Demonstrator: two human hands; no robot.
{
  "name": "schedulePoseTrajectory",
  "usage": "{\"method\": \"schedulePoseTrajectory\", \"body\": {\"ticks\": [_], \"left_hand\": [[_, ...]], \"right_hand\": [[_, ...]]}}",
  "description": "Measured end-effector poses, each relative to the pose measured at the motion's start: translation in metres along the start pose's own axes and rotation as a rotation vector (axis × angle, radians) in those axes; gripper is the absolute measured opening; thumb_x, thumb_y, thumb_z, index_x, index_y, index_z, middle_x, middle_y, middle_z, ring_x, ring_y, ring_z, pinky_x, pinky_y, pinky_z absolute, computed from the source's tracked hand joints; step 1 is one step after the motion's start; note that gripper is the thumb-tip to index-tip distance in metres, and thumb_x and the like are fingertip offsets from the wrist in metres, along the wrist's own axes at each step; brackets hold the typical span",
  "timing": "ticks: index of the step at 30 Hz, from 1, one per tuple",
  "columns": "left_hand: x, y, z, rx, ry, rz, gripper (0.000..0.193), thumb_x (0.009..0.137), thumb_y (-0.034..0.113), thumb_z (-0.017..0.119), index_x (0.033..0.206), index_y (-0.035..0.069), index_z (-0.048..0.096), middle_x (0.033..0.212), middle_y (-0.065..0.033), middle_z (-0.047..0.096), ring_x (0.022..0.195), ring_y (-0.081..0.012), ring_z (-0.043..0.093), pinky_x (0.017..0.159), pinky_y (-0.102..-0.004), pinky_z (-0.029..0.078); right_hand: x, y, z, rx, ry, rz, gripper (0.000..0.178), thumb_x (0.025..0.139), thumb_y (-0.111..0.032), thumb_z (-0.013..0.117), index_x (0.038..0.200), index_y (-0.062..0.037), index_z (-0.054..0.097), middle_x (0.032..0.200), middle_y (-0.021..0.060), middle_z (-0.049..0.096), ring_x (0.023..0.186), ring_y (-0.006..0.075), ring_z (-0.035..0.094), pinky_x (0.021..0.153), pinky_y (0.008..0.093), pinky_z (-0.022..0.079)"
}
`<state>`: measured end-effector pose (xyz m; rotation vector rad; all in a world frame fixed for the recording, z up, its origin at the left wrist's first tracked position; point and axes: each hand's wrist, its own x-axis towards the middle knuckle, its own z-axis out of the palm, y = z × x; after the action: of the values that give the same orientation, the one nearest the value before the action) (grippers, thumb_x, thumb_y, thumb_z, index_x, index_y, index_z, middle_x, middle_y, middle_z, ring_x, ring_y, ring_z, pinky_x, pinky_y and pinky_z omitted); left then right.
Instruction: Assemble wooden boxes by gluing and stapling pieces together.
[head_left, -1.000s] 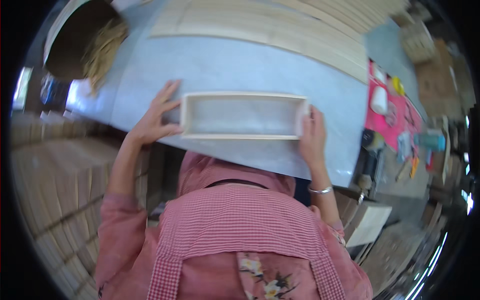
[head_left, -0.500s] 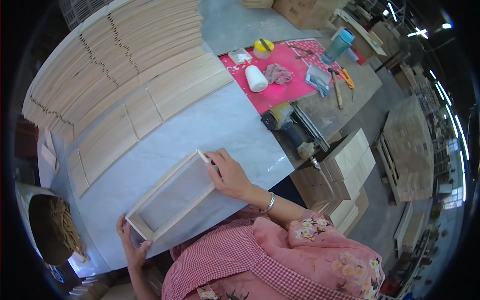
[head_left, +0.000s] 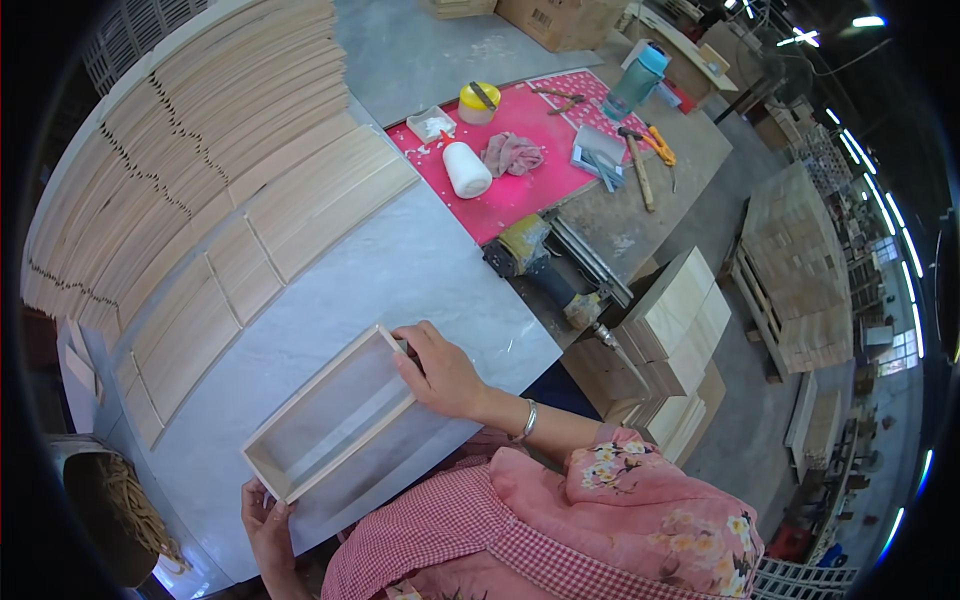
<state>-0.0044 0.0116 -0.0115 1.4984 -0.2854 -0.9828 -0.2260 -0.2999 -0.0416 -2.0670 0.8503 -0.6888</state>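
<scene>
Between my two hands is a narrow, open wooden frame [head_left: 350, 444], with the pale tabletop showing through its middle. My right hand [head_left: 440, 375] grips its far right end, fingers and thumb around the short side. At the near left corner, my left hand [head_left: 266, 522] pinches the frame with thumb and fingers. The frame lies slantwise over the grey-white table [head_left: 400, 260], near the edge by my body; I cannot tell whether it rests fully on the surface. Flat wooden boards [head_left: 225, 290] lie in a row beyond it.
Tall stacks of wooden slats [head_left: 220, 130] fill the far left. A pink mat [head_left: 540, 120] carries a white glue bottle [head_left: 466, 170], a rag [head_left: 512, 154] and a yellow-rimmed tub [head_left: 478, 102]. A nail gun [head_left: 545, 270] and a hammer [head_left: 640, 170] lie on the right. A bucket [head_left: 95, 500] stands left.
The frame has turned slightly and tilted so its inner walls show differently; both hands keep hold of it. The whole view has shifted, with the surroundings moving left.
</scene>
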Motion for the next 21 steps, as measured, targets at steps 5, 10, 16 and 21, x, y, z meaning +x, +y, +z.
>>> {"method": "schedulePoseTrajectory", "body": {"ticks": [5, 10, 16, 21], "left_hand": [[0.000, 0.015, 0.011, -0.020, 0.058, -0.113, 0.054, 0.084, 0.007, 0.072, 0.133, 0.002, 0.051, 0.121, -0.0094, 0.054, 0.095, -0.0190, 0.057, 0.085, -0.0265, 0.049], [-0.012, 0.006, 0.015, -0.020, 0.174, -0.108, 0.050, 0.086, 0.010, 0.072, 0.131, 0.001, 0.053, 0.120, -0.0099, 0.055, 0.094, -0.0185, 0.056, 0.084, -0.0275, 0.048], [-0.029, -0.011, 0.031, 0.141, 0.383, 0.115, 0.022, 0.092, 0.010, 0.065, 0.112, 0.003, 0.060, 0.101, -0.0057, 0.059, 0.090, -0.0143, 0.055, 0.082, -0.0265, 0.045], [-0.047, -0.031, 0.024, 0.013, 0.610, 0.160, 0.008, 0.097, 0.010, 0.057, 0.092, 0.006, 0.059, 0.083, -0.0010, 0.056, 0.081, -0.0105, 0.050, 0.077, -0.0249, 0.041]], "right_hand": [[0.001, 0.000, -0.004, 0.048, -0.027, -0.012, 0.031, 0.098, -0.022, 0.056, 0.124, -0.0056, 0.052, 0.106, 0.0156, 0.056, 0.079, 0.0329, 0.061, 0.072, 0.0412, 0.051], [0.023, 0.023, -0.017, 0.011, -0.269, -0.045, 0.034, 0.099, -0.028, 0.054, 0.123, -0.0048, 0.053, 0.111, 0.0185, 0.057, 0.090, 0.0368, 0.060, 0.083, 0.0443, 0.050], [0.147, 0.091, -0.106, -0.571, 0.389, -0.226, 0.043, 0.088, -0.030, 0.069, 0.118, -0.0008, 0.060, 0.114, 0.0195, 0.060, 0.102, 0.0371, 0.059, 0.091, 0.0441, 0.049], [0.200, 0.112, -0.110, -0.764, 0.312, 0.084, 0.051, 0.083, -0.035, 0.075, 0.118, 0.0007, 0.061, 0.117, 0.0227, 0.060, 0.103, 0.0384, 0.063, 0.086, 0.0452, 0.054]]}}
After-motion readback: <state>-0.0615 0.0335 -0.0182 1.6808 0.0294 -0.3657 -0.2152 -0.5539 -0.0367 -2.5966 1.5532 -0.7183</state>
